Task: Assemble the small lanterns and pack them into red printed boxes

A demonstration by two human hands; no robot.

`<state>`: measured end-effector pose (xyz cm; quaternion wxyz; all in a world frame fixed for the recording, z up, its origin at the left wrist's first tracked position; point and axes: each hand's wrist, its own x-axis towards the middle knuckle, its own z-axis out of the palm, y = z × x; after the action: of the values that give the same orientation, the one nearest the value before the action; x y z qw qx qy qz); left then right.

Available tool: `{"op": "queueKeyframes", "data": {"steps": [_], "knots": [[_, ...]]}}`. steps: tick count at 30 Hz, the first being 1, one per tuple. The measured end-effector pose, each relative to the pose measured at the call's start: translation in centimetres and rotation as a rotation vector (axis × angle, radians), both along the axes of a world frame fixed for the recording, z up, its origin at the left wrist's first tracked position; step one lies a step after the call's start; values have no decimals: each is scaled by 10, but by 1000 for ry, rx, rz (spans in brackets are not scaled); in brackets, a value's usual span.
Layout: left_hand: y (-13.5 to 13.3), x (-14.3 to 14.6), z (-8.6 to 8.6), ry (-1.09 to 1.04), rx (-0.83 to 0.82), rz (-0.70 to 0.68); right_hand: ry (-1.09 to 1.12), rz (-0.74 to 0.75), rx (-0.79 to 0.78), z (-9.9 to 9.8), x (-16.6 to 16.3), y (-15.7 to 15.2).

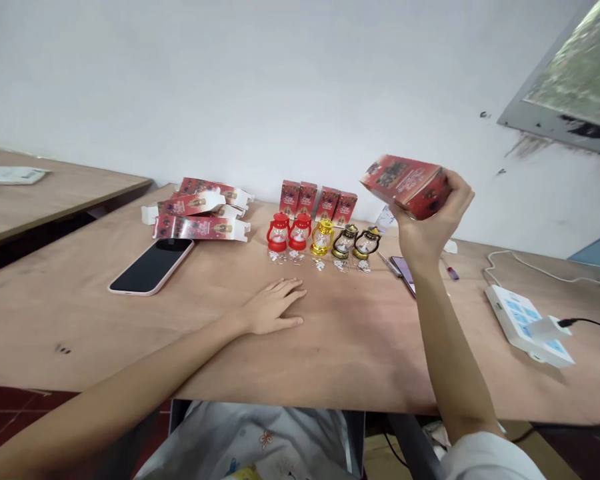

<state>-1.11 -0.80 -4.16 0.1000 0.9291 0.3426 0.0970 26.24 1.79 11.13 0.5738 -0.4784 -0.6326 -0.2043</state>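
Observation:
My right hand [433, 223] grips a red printed cardboard box [405, 180], raised and tilted above the right side of the table. My left hand [275, 307] lies flat on the tabletop, fingers stretched out, holding nothing. Beyond it stands a row of small lanterns: two red lanterns [279, 233], a gold lantern [322, 238] and two dark bronze lanterns [345, 241]. Little metal clasps and white pieces [320, 265] lie before them. Behind the lanterns, several small red boxes [307, 199] stand upright near the wall.
Flattened red boxes [195, 227] are piled at the left, beside a pink-edged phone [153, 267]. Another phone [404, 272] lies partly behind my right arm. A white power strip [527, 323] with a plugged-in charger sits at the right, its cable trailing off. A second table [55, 190] stands far left.

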Motion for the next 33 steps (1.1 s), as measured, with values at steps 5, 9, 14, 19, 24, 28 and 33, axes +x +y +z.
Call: {"op": "queueKeyframes", "data": {"steps": [5, 9, 14, 19, 24, 28, 33], "knots": [[-1, 1, -1, -33, 28, -3, -30, 38, -127, 6, 8, 61], [-2, 2, -2, -54, 39, 0, -154, 153, -409, 16, -13, 113], [-5, 2, 2, -76, 24, -3, -256, 230, -596, 11, -75, 160], [-8, 3, 6, -60, 26, 6, -326, 175, -803, -12, -132, 188], [-8, 4, 8, -17, 34, 6, -344, 162, -884, -33, -152, 203], [-8, 4, 6, 11, 40, 9, -356, 169, -877, -34, -148, 205], [-7, 4, 4, -39, 63, -5, -336, 134, -765, -23, -135, 187]]}}
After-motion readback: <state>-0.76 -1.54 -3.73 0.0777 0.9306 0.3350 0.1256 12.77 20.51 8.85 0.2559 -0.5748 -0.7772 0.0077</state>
